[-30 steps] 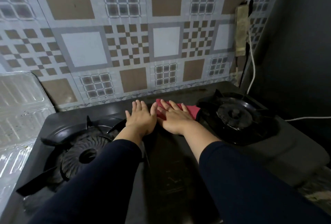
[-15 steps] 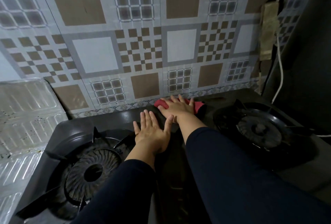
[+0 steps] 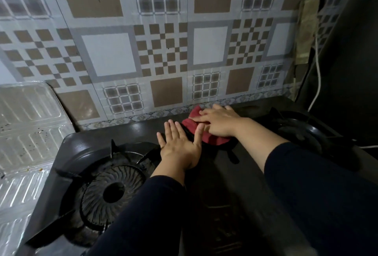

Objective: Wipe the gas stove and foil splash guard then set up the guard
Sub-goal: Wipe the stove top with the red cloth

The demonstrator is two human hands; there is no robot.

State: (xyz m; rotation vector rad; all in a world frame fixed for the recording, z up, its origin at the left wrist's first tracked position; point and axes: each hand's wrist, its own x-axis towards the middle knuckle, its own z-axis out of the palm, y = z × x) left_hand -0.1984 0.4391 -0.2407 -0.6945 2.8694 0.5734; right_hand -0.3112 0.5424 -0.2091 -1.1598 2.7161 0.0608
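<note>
While my right hand (image 3: 218,121) presses flat on the red cloth (image 3: 201,133) mid-stove, my open left hand (image 3: 180,147) braces beside it; foil guard (image 3: 26,133) lies, probably leaning, far left.

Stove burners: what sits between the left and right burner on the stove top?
In the head view, between the left burner and right burner lie both hands: left hand flat on the stove, right hand pressing a red cloth.

The stove (image 3: 131,133) has a bare strip along its back edge, left of the hands, between the left burner (image 3: 112,192) and the wall (image 3: 163,51). Its middle is taken by the left hand (image 3: 180,147), the right hand (image 3: 218,122) and the cloth (image 3: 210,139). The foil guard (image 3: 26,133) stands just left of the stove, and the right burner (image 3: 302,130) fills its right end.
</note>
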